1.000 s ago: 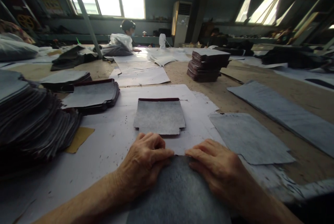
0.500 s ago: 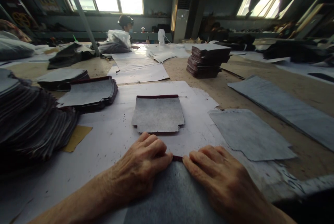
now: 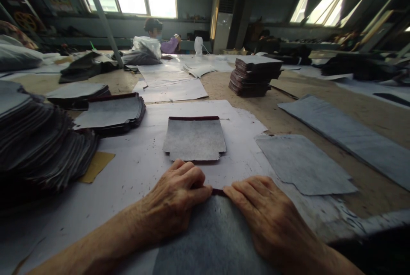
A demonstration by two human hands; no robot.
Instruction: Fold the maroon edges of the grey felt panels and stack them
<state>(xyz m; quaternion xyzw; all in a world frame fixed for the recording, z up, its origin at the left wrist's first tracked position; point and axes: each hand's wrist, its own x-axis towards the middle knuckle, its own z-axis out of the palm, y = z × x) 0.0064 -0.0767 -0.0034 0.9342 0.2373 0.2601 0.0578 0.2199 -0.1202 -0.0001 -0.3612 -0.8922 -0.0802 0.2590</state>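
A grey-backed leather-like panel [image 3: 214, 241] lies flat before me, its far edge turned over into a narrow dark red strip [image 3: 218, 192]. My left hand [image 3: 179, 198] is closed on the left part of this fold, thumb and curled fingers against it. On the right part, my right hand [image 3: 265, 211] has its fingers pressed together over the fold, close to the left thumb. Both hands cover most of the folded edge. Just beyond them rests another grey panel [image 3: 194, 138] with notched lower corners and a dark red strip along its far edge.
Tall stacks of panels [image 3: 38, 147] stand at left, beside a yellow scrap [image 3: 98, 167]. At right lie a loose grey panel [image 3: 304, 164] and long grey sheets [image 3: 346, 134]. A dark red stack [image 3: 255, 76] stands farther back. A person [image 3: 153, 27] is across the table.
The panel's far edge has been folded toward me, so a dark red strip now shows between my hands. My right hand moved slightly nearer to me. Across the table, something purple has appeared.
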